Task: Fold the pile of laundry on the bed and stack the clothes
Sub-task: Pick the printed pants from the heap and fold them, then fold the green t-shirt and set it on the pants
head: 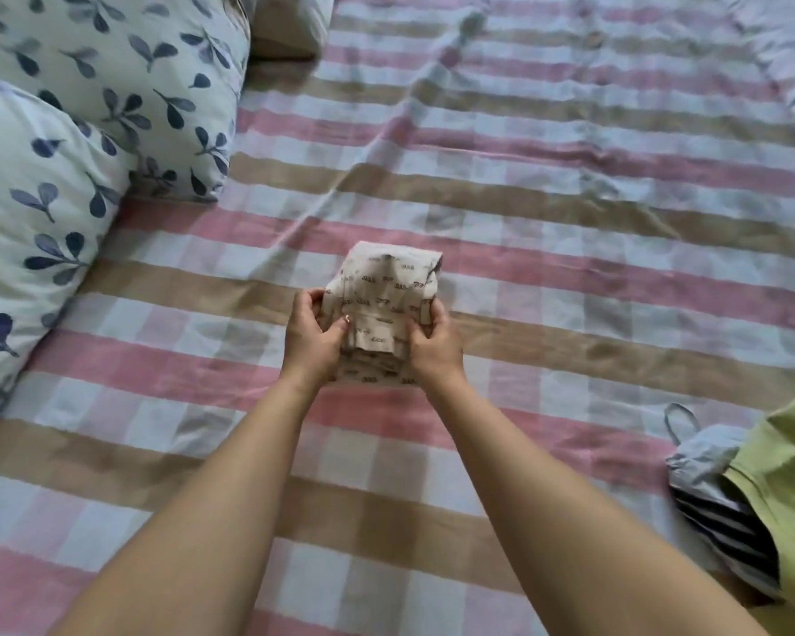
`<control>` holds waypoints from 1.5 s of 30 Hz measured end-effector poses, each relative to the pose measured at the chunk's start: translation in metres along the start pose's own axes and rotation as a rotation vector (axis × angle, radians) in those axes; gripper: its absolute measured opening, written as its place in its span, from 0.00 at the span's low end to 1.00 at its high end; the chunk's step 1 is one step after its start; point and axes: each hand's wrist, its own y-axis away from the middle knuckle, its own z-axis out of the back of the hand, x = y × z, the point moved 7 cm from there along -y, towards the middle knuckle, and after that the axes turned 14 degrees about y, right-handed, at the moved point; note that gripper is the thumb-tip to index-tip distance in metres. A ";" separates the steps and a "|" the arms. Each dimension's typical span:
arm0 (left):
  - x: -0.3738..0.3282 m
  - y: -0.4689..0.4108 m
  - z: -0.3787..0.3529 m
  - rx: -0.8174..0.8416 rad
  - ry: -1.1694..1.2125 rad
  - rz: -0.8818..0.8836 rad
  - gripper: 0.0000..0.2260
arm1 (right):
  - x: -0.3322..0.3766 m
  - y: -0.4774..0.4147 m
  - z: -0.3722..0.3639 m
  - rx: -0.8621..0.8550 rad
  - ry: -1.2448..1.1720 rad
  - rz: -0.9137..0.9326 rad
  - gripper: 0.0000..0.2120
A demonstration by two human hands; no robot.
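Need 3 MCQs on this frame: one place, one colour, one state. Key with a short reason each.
1. Where do the leaf-print pillows lie relative to the folded beige garment?
A) to its left
B) to its right
C) under it

2. What colour is the plain garment at the right edge, beside the striped garment?
A) red
B) yellow-green
C) black

3. How is the folded beige garment held?
A) by one hand only
B) by no hand, lying untouched
C) by both hands

Key:
1 A: the pillows fill the left side of the view.
2 B: its fabric is clearly yellow-green.
3 C: the left hand and right hand each grip a side.
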 end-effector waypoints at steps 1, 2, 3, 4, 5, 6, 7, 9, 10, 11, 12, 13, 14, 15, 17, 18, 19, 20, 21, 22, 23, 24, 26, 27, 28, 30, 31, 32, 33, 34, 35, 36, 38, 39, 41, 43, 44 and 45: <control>0.013 -0.009 -0.001 0.002 -0.070 0.042 0.17 | -0.010 -0.009 -0.006 0.014 0.054 -0.037 0.10; 0.025 -0.014 -0.002 0.006 -0.144 0.086 0.18 | -0.021 -0.014 -0.011 0.020 0.101 -0.081 0.12; 0.035 -0.016 -0.003 0.003 -0.202 0.124 0.18 | -0.032 -0.015 -0.014 0.016 0.134 -0.125 0.13; 0.042 -0.015 -0.001 -0.009 -0.244 0.151 0.19 | -0.039 -0.013 -0.014 0.004 0.159 -0.169 0.14; 0.047 -0.012 0.001 -0.027 -0.280 0.177 0.18 | -0.046 -0.009 -0.013 -0.009 0.180 -0.212 0.14; 0.051 -0.008 0.003 -0.037 -0.318 0.203 0.18 | -0.051 -0.003 -0.012 -0.018 0.203 -0.243 0.15; 0.054 -0.002 0.004 -0.036 -0.355 0.233 0.18 | -0.055 0.003 -0.010 -0.023 0.234 -0.253 0.17; 0.058 0.014 0.007 -0.039 -0.450 0.286 0.19 | -0.059 0.017 -0.007 -0.017 0.327 -0.229 0.20; 0.057 0.023 0.008 -0.054 -0.517 0.282 0.20 | -0.060 0.023 -0.006 -0.009 0.396 -0.209 0.23; 0.053 0.032 0.009 -0.076 -0.598 0.228 0.22 | -0.061 0.030 -0.006 -0.001 0.481 -0.185 0.28; 0.044 0.041 0.006 -0.085 -0.693 0.107 0.24 | -0.060 0.038 -0.005 -0.009 0.587 -0.139 0.32; 0.035 0.050 -0.002 -0.066 -0.781 -0.059 0.25 | -0.056 0.047 -0.005 -0.034 0.722 -0.053 0.35; 0.028 0.059 -0.012 -0.021 -0.843 -0.235 0.26 | -0.050 0.055 -0.004 -0.089 0.855 0.066 0.36; 0.025 0.066 -0.022 0.063 -0.890 -0.347 0.24 | -0.045 0.064 -0.003 -0.177 0.942 0.183 0.35; 0.039 0.074 -0.037 0.261 -0.988 -0.316 0.22 | -0.046 0.074 -0.002 -0.207 1.013 0.292 0.31; 0.051 0.076 -0.038 0.318 -1.051 -0.245 0.22 | -0.053 0.076 -0.003 -0.143 1.058 0.285 0.30; 0.060 0.077 -0.036 0.342 -1.105 -0.187 0.23 | -0.065 0.077 -0.006 -0.018 1.084 0.254 0.31; 0.065 0.078 -0.035 0.352 -1.146 -0.144 0.24 | -0.080 0.078 -0.008 0.113 1.099 0.212 0.30; 0.065 0.081 -0.035 0.354 -1.167 -0.114 0.25 | -0.094 0.080 -0.007 0.204 1.094 0.175 0.29; 0.061 0.084 -0.038 0.349 -1.161 -0.095 0.26 | -0.100 0.083 -0.001 0.230 1.089 0.170 0.28; 0.053 0.090 -0.042 0.334 -1.131 -0.088 0.26 | -0.101 0.089 0.008 0.234 1.075 0.178 0.28; 0.044 0.097 -0.047 0.308 -1.077 -0.101 0.26 | -0.097 0.097 0.019 0.222 1.025 0.189 0.27; 0.018 0.122 -0.067 0.288 -0.911 -0.200 0.21 | -0.076 0.116 0.057 0.089 0.881 0.218 0.24; 0.006 0.139 -0.082 0.299 -0.813 -0.262 0.19 | -0.067 0.127 0.083 -0.027 0.799 0.237 0.22; -0.004 0.156 -0.098 0.326 -0.709 -0.298 0.16 | -0.061 0.140 0.112 -0.151 0.739 0.256 0.19; -0.018 0.190 -0.132 0.422 -0.530 -0.292 0.11 | -0.057 0.164 0.168 -0.335 0.713 0.258 0.15; -0.024 0.208 -0.153 0.478 -0.455 -0.280 0.09 | -0.059 0.175 0.198 -0.404 0.723 0.237 0.13; -0.029 0.226 -0.174 0.531 -0.381 -0.258 0.08 | -0.063 0.185 0.226 -0.469 0.736 0.205 0.12; -0.032 0.243 -0.196 0.575 -0.304 -0.210 0.07 | -0.069 0.194 0.254 -0.527 0.762 0.168 0.12; -0.030 0.257 -0.216 0.611 -0.228 -0.130 0.07 | -0.076 0.200 0.277 -0.568 0.806 0.126 0.11; -0.025 0.273 -0.238 0.646 -0.167 -0.026 0.08 | -0.086 0.207 0.298 -0.593 0.862 0.073 0.11; -0.020 0.287 -0.258 0.675 -0.122 0.081 0.09 | -0.096 0.213 0.316 -0.595 0.916 0.018 0.13; -0.007 0.312 -0.292 0.687 -0.032 0.287 0.13 | -0.116 0.219 0.339 -0.541 1.001 -0.049 0.17; -0.001 0.320 -0.303 0.658 0.041 0.380 0.15 | -0.126 0.219 0.343 -0.485 1.019 -0.069 0.19; 0.007 0.333 -0.321 0.571 0.198 0.529 0.14 | -0.149 0.219 0.345 -0.334 1.024 -0.125 0.23; 0.014 0.339 -0.329 0.486 0.284 0.617 0.10 | -0.167 0.219 0.341 -0.231 1.030 -0.139 0.24; 0.015 0.340 -0.330 0.468 0.307 0.635 0.08 | -0.171 0.219 0.339 -0.225 1.020 -0.120 0.23; 0.013 0.341 -0.330 0.465 0.323 0.635 0.07 | -0.171 0.221 0.339 -0.249 0.986 -0.089 0.19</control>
